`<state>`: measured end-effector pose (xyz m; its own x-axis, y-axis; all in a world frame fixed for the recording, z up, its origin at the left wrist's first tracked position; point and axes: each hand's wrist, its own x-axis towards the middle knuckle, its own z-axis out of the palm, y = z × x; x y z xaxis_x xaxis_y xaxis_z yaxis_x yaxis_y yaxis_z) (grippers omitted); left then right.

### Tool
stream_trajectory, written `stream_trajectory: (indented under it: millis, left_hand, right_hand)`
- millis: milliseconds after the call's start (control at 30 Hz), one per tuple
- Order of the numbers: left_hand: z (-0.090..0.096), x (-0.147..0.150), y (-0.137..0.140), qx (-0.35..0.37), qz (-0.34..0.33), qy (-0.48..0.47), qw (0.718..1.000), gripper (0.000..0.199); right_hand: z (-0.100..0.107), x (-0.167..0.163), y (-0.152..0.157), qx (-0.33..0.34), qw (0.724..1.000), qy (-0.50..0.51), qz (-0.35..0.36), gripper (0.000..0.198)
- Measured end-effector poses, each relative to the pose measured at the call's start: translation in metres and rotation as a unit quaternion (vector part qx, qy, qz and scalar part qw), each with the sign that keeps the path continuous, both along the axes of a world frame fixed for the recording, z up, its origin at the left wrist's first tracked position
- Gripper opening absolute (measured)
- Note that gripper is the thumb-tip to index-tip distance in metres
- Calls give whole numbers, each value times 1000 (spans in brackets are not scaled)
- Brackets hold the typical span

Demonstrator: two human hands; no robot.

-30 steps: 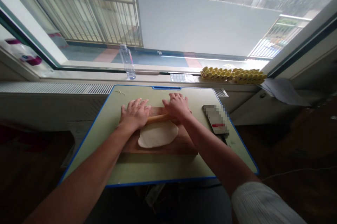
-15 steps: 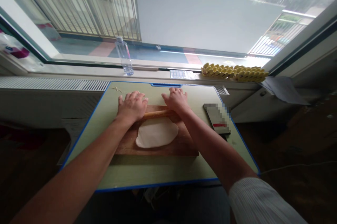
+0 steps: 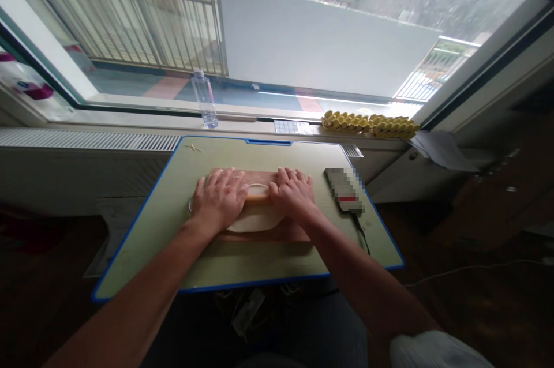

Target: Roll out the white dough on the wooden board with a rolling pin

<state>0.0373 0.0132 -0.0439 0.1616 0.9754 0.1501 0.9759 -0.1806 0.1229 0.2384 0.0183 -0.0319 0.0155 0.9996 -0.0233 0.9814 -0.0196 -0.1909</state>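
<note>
A wooden rolling pin [image 3: 258, 199] lies across a flattened sheet of pale dough [image 3: 255, 220], whose far edge shows beyond the pin. Under the dough is a brown wooden board [image 3: 277, 235]. My left hand [image 3: 220, 198] rests palm down over the pin's left part, fingers stretched forward and apart. Over the right part lies my right hand [image 3: 295, 192], also palm down with its fingers extended. Both hands press on the pin without wrapping round it, and they hide its ends.
The board stands on a green folding table [image 3: 242, 264] with blue edges. To the right lies a phone [image 3: 345, 190] with a black cable [image 3: 360, 228]. Along the windowsill are a clear bottle [image 3: 205, 100] and yellow egg trays [image 3: 370, 124]. Dough scraps [image 3: 193, 147] lie at the table's far left.
Both hands have come back toward me, bringing the rolling pin from the dough's far edge onto its middle. The view has shifted slightly.
</note>
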Motion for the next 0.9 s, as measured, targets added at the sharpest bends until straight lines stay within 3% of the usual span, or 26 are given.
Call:
stream_trajectory:
  millis: [300, 533, 633, 733, 800, 900]
  left_hand:
    - [-4, 0, -38, 26, -5, -12, 1000, 67]
    - [-1, -2, -64, 9, -2, -32, 999, 66]
    - [14, 1, -47, -24, -8, -47, 999, 63]
    - [25, 6, -15, 5, 6, -59, 998, 62]
    - [26, 8, 4, -2, 26, -57, 998, 63]
    - [19, 8, 18, -81, 77, -44, 993, 70]
  right_hand:
    - [-4, -1, -38, 64, 998, -19, 7, 68]
    - [-2, 5, -62, 33, 999, -10, 35, 63]
    - [7, 10, -52, 40, 996, -9, 78, 57]
    - [15, 12, -34, 56, 993, -15, 107, 61]
    - [17, 13, -24, 49, 994, -9, 96, 64]
    - [15, 18, -16, 50, 997, 0, 52, 67]
